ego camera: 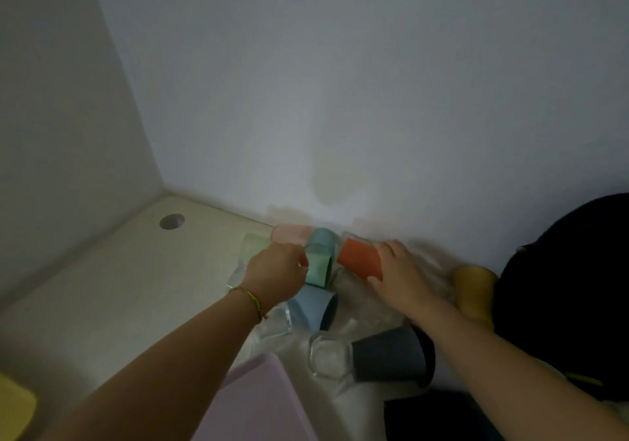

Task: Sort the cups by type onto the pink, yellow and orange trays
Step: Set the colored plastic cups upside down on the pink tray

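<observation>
Peeking in at the bottom left was a bit of the yellow tray [13, 406], on the pale table [102, 287]. A light green cup [253, 243] and a pink cup [289, 233] lay on their sides at the back, by the wall [340, 100]. The left hand [275, 274] was just in front of them, fingers curled up tight beside a mint cup [318, 270]; I could not tell if it held that cup or only touched it. A teal cup [321, 240] lay behind the mint cup and a blue cup [315, 306] in front. The pink tray [258, 403] was near the bottom edge. A clear glass [328, 355] lay just right of it. The right hand [398, 277] gripped an orange cup [359, 258], fingers on top and thumb below. A dark grey cup [391, 359] lay on its side under that arm, beside the glass. A blurry yellow cup [474, 291] was at the far right.
</observation>
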